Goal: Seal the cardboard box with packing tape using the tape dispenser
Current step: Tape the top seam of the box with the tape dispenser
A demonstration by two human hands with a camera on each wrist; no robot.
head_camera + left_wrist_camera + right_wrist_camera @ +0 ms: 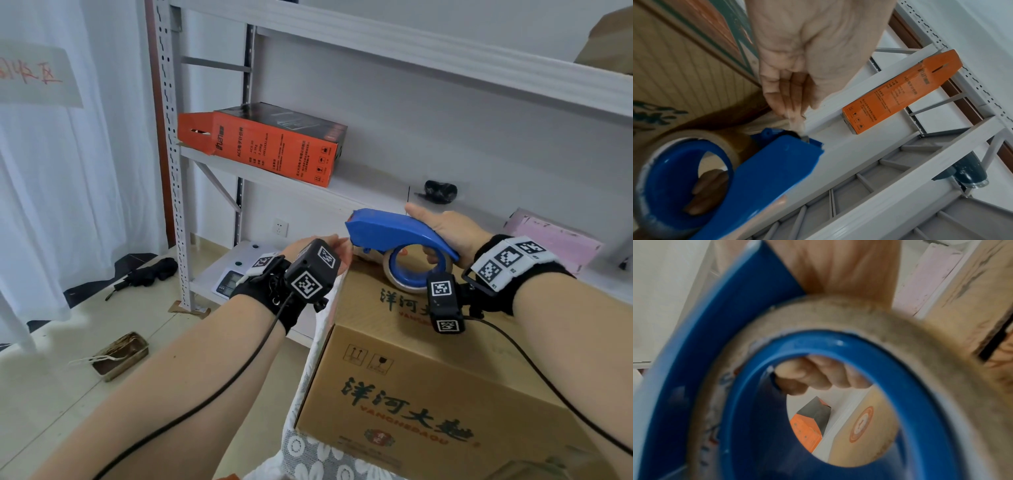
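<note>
Right hand (445,233) wrapped around blue tape dispenser (394,229), fingers through the roll's core, hovering over cardboard box (411,377). Left hand (329,250) at nine o'clock, grip pinching the tape end (795,120), probably to draw out a starting length.

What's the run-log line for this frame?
right hand: grips tape dispenser | left hand: pinches tape end | cardboard box: untaped

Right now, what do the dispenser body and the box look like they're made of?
Tape dispenser: looks like moulded hard plastic, uniformly blue with a soft sheen. Cardboard box: brown corrugated cardboard, matte, printed; faint parallel ribbing shows through its face in the left wrist view.
</note>
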